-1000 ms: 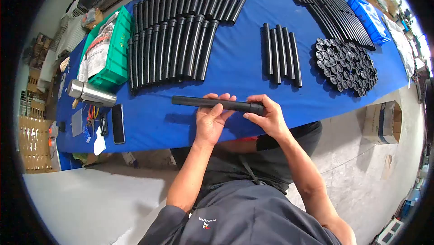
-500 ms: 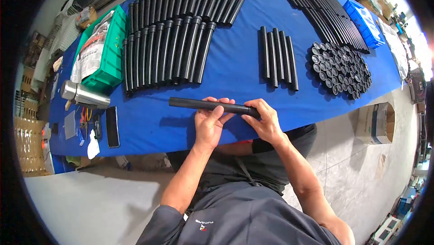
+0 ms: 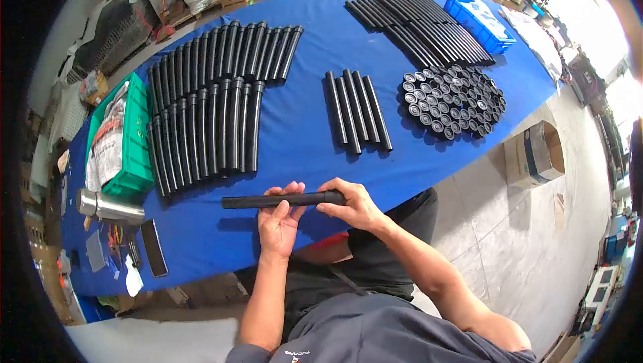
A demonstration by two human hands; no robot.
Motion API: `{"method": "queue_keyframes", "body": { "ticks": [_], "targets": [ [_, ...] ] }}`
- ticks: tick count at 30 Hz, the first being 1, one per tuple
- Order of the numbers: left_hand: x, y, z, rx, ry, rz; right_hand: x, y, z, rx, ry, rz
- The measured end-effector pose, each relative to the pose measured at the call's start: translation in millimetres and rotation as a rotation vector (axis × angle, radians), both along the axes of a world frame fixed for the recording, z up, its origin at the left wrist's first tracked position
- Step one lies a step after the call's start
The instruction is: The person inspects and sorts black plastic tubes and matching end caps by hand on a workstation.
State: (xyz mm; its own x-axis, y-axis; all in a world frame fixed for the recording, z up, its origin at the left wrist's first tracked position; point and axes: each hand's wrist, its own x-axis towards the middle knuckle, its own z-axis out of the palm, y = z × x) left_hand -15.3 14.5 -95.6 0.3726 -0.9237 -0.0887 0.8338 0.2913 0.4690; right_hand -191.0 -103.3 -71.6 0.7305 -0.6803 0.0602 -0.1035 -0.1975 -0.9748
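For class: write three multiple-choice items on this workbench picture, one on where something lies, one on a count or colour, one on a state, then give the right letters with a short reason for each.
1. Where does the green bin sit on the blue table?
A. at its left end, beside the rows of black tubes
B. next to the blue bin
C. in front of the round caps

2. How many short black tubes lie in the small group at mid-table?
A. two
B. five
C. nine

3. How is the black tube near the table's front edge held?
A. lying untouched on the cloth
B. standing upright in one hand
C. level, gripped by both hands

Answers: 1 A, the green bin borders the black tube rows at the left. 2 B, five lie side by side. 3 C, the left hand grips its middle and the right hand its right end.
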Motion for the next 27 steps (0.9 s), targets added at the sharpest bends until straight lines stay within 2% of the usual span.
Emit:
{"method": "queue_keyframes", "body": {
  "ticks": [9,10,12,14,27],
  "targets": [
    [1.9,-0.9,-6.2,-0.008,0.011,0.013,-1.5,-4.4,-0.3,-0.150,-0.057,0.005],
    [-0.4,-1.3,-1.3,0.009,0.004,0.018,-2.1,-4.1,-0.6,-0.052,-0.050,0.024],
    [-3.1,-1.8,7.3,0.013,-0.014,0.002,-3.0,-3.2,-6.2,-0.146,-0.122,-0.011],
    [2.1,-0.7,-5.6,0.007,-0.027,-0.029,-5.1,-3.9,-8.6,-0.218,-0.182,-0.025],
    [5.0,1.1,-12.6,-0.016,-0.024,-0.041,-9.4,-5.4,-7.5,-0.014,-0.193,0.036]
  ]
}}
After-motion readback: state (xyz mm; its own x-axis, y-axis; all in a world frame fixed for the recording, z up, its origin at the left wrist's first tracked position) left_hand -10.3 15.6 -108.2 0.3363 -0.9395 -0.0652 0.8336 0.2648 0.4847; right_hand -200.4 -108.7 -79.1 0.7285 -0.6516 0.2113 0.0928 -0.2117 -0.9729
